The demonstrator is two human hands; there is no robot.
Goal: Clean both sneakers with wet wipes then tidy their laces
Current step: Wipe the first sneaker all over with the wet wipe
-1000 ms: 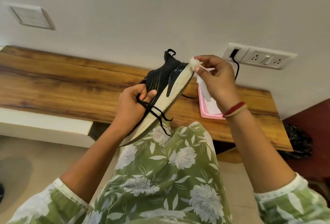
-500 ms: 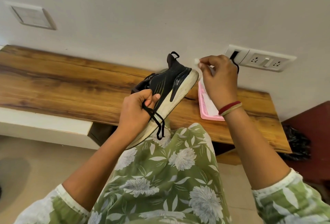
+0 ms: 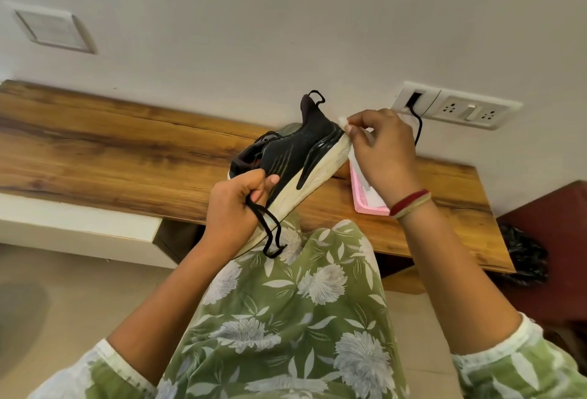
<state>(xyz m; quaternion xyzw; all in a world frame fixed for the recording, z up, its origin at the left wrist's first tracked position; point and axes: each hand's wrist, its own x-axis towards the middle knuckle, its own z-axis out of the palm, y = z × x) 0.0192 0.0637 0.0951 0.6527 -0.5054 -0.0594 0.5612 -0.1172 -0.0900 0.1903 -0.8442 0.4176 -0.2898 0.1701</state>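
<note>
Left grip (image 3: 236,208) is curled round the front of the black sneaker with a white sole (image 3: 301,157), held in the air over the near edge of the brown wooden counter (image 3: 127,150). Its heel points up toward the wall (image 3: 286,17). Right grip (image 3: 381,150) pinches a white wet wipe (image 3: 342,120) on the heel.

A long wooden table (image 3: 111,150) stood against a pale wall (image 3: 254,17). A pink tray (image 3: 370,209) lay on the table near its right end. On the wall above the tray was a white plug plate (image 3: 457,109), and a black cord (image 3: 418,127) hung down from its left end. Far to the left, a square white plate (image 3: 54,30) sat on the wall. A crumpled black bag (image 3: 524,255) sat down low by the table's right end. A green dress with white flowers (image 3: 286,319) filled the front.
</note>
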